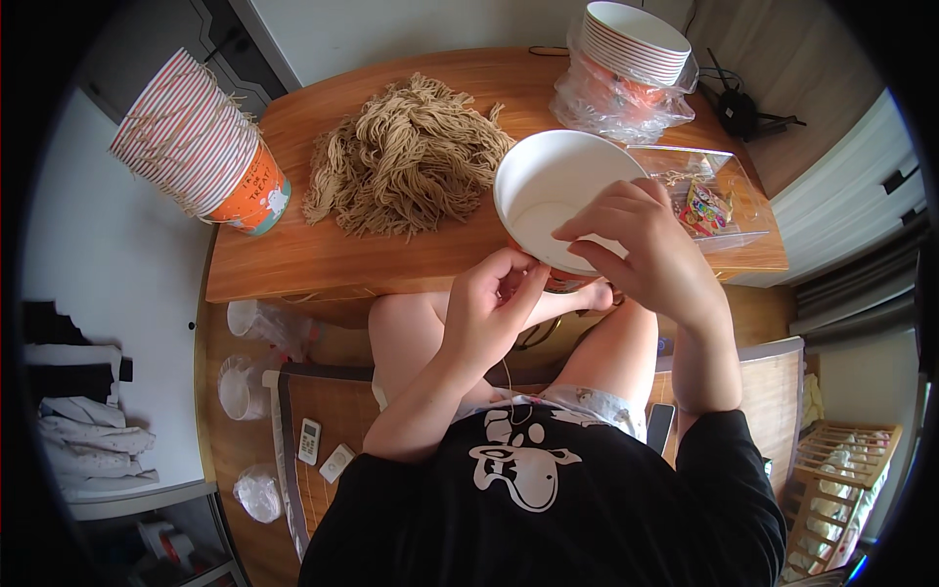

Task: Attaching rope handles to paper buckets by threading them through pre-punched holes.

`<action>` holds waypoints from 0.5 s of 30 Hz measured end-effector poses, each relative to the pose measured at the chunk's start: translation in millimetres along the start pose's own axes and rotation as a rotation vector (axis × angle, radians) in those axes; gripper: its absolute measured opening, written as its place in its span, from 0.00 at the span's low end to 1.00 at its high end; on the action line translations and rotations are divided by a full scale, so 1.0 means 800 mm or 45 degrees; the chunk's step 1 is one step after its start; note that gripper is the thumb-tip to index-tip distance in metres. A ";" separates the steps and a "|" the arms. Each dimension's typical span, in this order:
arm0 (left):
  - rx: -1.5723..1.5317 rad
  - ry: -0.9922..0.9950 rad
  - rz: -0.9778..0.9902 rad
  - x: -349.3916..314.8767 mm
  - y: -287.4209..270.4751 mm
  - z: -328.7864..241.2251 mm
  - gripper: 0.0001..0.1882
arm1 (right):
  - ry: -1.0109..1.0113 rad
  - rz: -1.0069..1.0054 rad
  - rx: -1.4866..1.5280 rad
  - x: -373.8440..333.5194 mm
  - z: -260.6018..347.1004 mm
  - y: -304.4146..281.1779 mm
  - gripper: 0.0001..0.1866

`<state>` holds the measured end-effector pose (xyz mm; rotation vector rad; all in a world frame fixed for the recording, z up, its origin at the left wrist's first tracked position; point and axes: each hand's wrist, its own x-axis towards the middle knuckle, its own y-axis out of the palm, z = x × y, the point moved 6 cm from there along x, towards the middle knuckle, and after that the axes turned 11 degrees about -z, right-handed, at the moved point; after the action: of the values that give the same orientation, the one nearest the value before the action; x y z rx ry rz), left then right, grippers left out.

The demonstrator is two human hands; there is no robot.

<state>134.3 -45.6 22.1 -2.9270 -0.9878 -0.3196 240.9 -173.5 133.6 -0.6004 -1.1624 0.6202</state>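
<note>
A white-lined paper bucket tilts toward me above the table's near edge, with a strip of orange showing on its outside. At its near rim, my left hand is closed in a pinch. A thin cord hangs just below that hand; whether the fingers also hold it is hidden. My right hand is over the bucket's right side, fingers bent and thumb apart from them, with nothing visible between. Beyond the bucket lies a heap of tan twisted cord.
A tall stack of striped, orange-printed buckets with cords stands at the table's left. More nested white buckets sit in plastic at the back right. A clear box holds small colourful packets. A phone lies beside my right thigh.
</note>
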 end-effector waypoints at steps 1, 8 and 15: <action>-0.008 -0.012 0.004 0.000 0.001 0.000 0.08 | 0.015 0.083 0.048 0.004 -0.003 0.006 0.13; -0.040 0.047 -0.019 -0.001 0.002 -0.002 0.10 | 0.286 0.492 0.506 0.027 -0.013 0.041 0.12; -0.085 0.001 0.005 -0.004 -0.001 0.004 0.09 | 0.248 0.402 0.504 0.020 -0.013 0.040 0.16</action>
<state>131.7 -46.7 18.5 -2.9877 -0.9898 -0.3609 250.9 -141.0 117.8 -0.4930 -0.7380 1.0100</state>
